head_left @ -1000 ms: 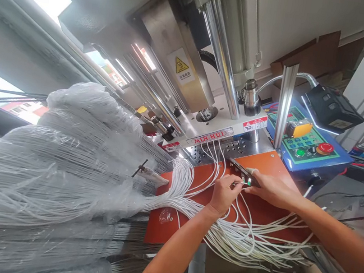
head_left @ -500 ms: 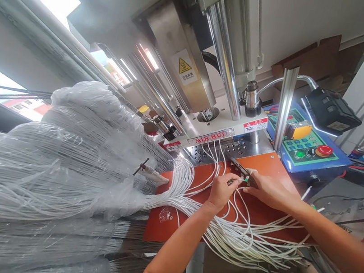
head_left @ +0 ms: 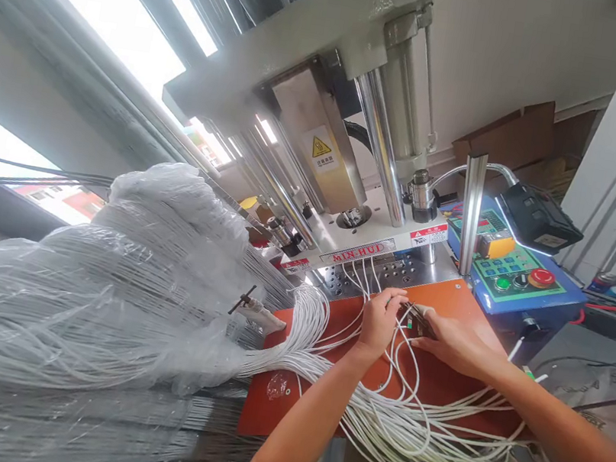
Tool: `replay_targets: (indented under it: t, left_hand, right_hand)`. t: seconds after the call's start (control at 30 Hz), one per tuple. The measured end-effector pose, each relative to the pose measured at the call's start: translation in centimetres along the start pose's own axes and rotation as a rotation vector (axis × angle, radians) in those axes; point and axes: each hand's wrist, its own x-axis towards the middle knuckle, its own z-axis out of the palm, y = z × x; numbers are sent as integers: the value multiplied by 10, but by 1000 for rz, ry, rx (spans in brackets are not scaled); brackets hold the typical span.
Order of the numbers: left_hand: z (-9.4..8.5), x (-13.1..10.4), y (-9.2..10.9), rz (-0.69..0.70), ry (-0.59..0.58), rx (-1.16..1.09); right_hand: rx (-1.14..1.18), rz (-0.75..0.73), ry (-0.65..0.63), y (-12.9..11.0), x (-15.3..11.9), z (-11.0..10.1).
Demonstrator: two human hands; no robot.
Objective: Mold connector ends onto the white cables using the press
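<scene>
My left hand (head_left: pixel 379 320) pinches the end of a thin white cable (head_left: pixel 395 352) over the orange work plate (head_left: pixel 465 301). My right hand (head_left: pixel 450 341) holds a small dark fixture (head_left: pixel 416 320) against the plate, right beside the left fingers. A green bit shows at the cable tip, partly hidden by fingers. Several white cables (head_left: pixel 418 425) loop across the plate and hang off its front edge.
A press machine (head_left: pixel 353 160) with chrome columns stands behind the plate. A blue control box (head_left: pixel 514 281) with red and green buttons sits at right. A big plastic-wrapped bundle of cables (head_left: pixel 102 293) fills the left. A black lamp head (head_left: pixel 539 215) hangs on a flexible neck.
The camera tilted up, so the scene sits lower in view. My left hand moved up and closer to the fixture, its fingers now over the cable end.
</scene>
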Motion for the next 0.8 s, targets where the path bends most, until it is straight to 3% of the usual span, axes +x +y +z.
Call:
replay_targets:
  t: [0.2,0.37,0.43,0.57,0.67,0.8]
  left_hand:
    - [15,2,-9,-69,71,-57]
    - [8,5,-17,-318,115,-433]
    - [3,6,-14,-337,84,-475]
    - [-1,6,-6,-190,-1,-283]
    - [2,7,-6,-166,-105,-116]
    - [7,11,-9,-80,-85,40]
  right_hand:
    - [-7,7,-8,0,-1,-1]
    - [-1,23,-19,-7,-2,-8]
    - [21,32,-24,-8,-2,-9]
    - [31,27,-19,-5,-2,-8]
    - [2,23,-21,-3,-2,-6]
    - [-42,32,-21,-4,-2,-6]
